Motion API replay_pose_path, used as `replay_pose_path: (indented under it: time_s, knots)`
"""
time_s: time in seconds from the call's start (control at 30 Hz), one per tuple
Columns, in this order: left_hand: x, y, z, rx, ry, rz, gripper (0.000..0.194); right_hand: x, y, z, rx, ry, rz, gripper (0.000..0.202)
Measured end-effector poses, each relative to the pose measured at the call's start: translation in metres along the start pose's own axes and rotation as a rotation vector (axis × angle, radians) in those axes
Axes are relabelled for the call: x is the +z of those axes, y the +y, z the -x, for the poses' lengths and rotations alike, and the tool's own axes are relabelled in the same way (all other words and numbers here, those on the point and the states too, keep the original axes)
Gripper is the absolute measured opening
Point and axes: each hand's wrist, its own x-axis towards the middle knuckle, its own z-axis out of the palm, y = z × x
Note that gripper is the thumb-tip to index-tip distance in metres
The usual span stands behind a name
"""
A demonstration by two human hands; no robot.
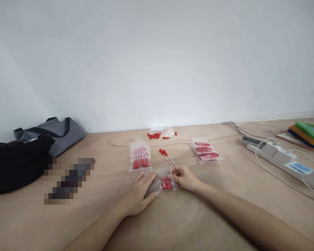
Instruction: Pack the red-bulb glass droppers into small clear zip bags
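In front of me a clear zip-lock bag [159, 186] lies flat on the table, with several red-bulbed droppers [167, 184] inside. My left hand [140, 195] rests on the bag's left part, fingers stretched out and thumb apart. The bag's upper right edge is pinched by the fingers of my right hand [182, 177]; its fingertips are partly hidden. Just beyond the bag lie two loose droppers [165, 153] with red bulbs and thin pale stems pointing toward my right hand.
Overlapping filled bags lie in a left stack [140, 155] and a right stack [206, 152]. Loose red bulbs [154, 136] and clear bags [162, 130] sit near the wall. A power strip [285, 160] with cables is right; a striped bag [65, 134] and black cloth [21, 167] are left.
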Motion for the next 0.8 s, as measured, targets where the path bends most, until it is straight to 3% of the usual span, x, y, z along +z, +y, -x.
replay_pose_path:
  time_s: [0.13,0.3,0.47,0.57,0.7,0.8]
  knots:
    - [0.000,0.000,0.000,0.016,-0.009,-0.012,0.049,-0.012,-0.001,-0.008,-0.056,0.156,0.084,0.008]
    - [-0.001,-0.001,0.000,0.021,-0.022,-0.006,0.046,-0.036,-0.016,-0.039,-0.021,0.426,0.433,0.007]
    - [0.000,-0.003,0.001,0.039,-0.002,0.007,0.047,-0.029,-0.031,-0.078,0.100,0.419,0.528,0.018]
    - [0.000,-0.003,0.002,0.043,-0.002,0.014,0.047,-0.019,-0.038,-0.094,0.161,0.368,0.580,0.012]
    - [-0.002,-0.002,0.001,0.032,-0.012,0.009,0.047,-0.013,-0.043,-0.100,0.174,0.307,0.586,0.015]
    - [-0.003,-0.001,0.001,0.026,-0.022,0.010,0.047,-0.023,-0.044,-0.095,0.139,0.294,0.525,0.014]
